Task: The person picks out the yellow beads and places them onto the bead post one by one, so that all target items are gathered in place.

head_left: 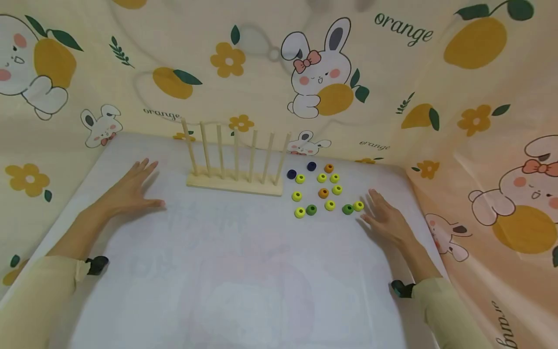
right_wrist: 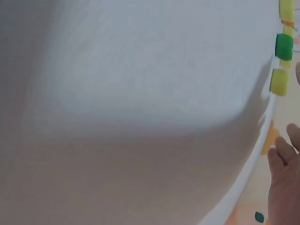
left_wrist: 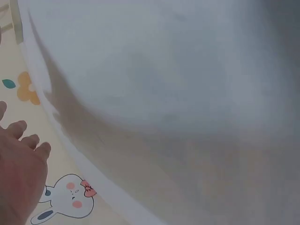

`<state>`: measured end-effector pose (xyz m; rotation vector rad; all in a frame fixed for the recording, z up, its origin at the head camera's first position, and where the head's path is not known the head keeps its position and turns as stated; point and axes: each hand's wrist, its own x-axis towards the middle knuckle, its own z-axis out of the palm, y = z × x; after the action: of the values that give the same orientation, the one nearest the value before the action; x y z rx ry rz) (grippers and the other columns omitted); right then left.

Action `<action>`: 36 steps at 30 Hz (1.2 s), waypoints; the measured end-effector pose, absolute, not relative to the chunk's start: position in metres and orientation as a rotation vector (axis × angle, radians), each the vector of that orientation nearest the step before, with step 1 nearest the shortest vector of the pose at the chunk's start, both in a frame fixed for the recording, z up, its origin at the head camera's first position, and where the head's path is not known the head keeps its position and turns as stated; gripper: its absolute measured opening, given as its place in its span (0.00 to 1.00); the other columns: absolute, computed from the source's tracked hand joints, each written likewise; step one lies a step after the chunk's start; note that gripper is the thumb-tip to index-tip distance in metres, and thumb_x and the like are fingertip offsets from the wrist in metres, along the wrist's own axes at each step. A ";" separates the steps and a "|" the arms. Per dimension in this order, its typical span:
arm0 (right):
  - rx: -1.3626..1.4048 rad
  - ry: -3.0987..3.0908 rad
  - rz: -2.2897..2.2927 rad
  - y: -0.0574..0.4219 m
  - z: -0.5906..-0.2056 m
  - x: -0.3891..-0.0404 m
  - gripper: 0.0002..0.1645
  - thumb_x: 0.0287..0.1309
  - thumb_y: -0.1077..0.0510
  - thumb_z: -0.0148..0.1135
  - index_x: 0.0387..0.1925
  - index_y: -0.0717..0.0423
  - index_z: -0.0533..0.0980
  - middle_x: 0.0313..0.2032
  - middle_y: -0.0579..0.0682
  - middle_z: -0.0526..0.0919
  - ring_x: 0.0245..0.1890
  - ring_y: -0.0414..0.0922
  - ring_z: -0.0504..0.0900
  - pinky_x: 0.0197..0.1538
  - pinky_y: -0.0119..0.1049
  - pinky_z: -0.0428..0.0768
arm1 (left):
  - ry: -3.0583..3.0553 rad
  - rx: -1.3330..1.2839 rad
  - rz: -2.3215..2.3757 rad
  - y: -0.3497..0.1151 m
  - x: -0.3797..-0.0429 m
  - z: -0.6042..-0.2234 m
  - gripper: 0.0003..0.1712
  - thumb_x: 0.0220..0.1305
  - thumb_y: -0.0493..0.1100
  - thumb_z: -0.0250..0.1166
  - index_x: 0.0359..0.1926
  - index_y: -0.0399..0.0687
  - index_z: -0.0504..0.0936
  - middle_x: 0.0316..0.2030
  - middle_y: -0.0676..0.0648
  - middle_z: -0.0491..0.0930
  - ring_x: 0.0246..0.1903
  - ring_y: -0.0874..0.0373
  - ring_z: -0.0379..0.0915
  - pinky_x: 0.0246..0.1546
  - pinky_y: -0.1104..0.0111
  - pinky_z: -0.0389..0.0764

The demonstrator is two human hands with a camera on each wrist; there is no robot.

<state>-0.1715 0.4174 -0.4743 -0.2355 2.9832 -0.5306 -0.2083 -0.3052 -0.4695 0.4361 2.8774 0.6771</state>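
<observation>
Spread apart and holding nothing, the fingers of my left hand (head_left: 131,190) hover over the table's left side, left of a wooden peg rack (head_left: 235,186). The rack has a flat base with several upright bare pegs. My right hand (head_left: 387,218) is at the right, also holding nothing, its fingertips close to a yellow bead (head_left: 358,206) and a green bead (head_left: 348,209). More beads lie scattered between rack and hand: several yellow, another green bead (head_left: 311,210), two orange ones (head_left: 323,193) and two dark blue ones (head_left: 311,166). Each wrist view shows only part of its hand at the edge.
A white table surface (head_left: 244,261) stretches in front of me. Behind it and along both sides hangs a cream cloth (head_left: 261,97) printed with rabbits, oranges and flowers. Dark straps (head_left: 98,265) sit at both wrists.
</observation>
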 end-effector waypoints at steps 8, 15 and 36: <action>-0.195 2.989 -0.775 0.408 -0.472 -0.174 0.48 0.63 0.38 0.64 0.77 0.43 0.54 0.72 0.59 0.62 0.69 0.67 0.62 0.66 0.70 0.62 | 2.858 0.403 0.777 -0.293 -0.220 -0.469 0.71 0.47 0.62 0.78 0.79 0.47 0.42 0.77 0.32 0.38 0.74 0.30 0.37 0.68 0.33 0.47; -0.118 2.907 -1.009 0.401 -0.474 -0.175 0.44 0.63 0.43 0.65 0.76 0.46 0.59 0.68 0.54 0.71 0.65 0.57 0.72 0.68 0.60 0.68 | 2.775 0.354 1.029 -0.280 -0.220 -0.472 0.64 0.49 0.56 0.79 0.78 0.47 0.49 0.76 0.33 0.46 0.64 0.26 0.61 0.65 0.35 0.62; 0.007 2.901 -1.117 0.404 -0.486 -0.185 0.29 0.61 0.50 0.69 0.63 0.52 0.77 0.57 0.54 0.81 0.53 0.50 0.80 0.47 0.18 0.77 | 2.549 0.343 1.344 -0.252 -0.243 -0.483 0.47 0.56 0.40 0.76 0.73 0.39 0.63 0.64 0.31 0.71 0.62 0.36 0.68 0.65 0.47 0.69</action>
<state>-0.1847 0.4040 -0.4857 0.0067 2.9005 -1.1172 -0.2434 -0.2517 -0.4830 0.3432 2.5489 1.3442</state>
